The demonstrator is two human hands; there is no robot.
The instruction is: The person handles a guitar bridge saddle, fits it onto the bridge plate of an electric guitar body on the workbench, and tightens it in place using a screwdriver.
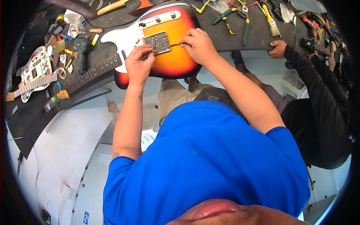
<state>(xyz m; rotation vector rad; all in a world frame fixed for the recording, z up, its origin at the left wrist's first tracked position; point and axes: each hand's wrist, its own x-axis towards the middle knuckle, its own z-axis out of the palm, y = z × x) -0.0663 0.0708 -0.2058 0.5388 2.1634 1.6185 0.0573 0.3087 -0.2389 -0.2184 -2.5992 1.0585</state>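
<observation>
A sunburst electric guitar (173,64) lies on the dark bench, its neck pointing to the lower left. At the metal bridge plate (161,42), my left hand (140,62) has thumb and fingers pinched by the left edge; what they hold is too small to make out. From the other side, my right hand (197,45) pinches a thin dark tool (174,45) whose end reaches the bridge's right edge. The control plate with two knobs (165,18) sits above the bridge, and the white pickguard (116,37) is to the left.
At the left are a sticker-covered guitar (35,71), a power drill (83,56) and tape rolls. Pliers (246,32) and a paintbrush (273,29) lie at the upper right. A co-worker's hand (277,49) rests at the bench edge on the right.
</observation>
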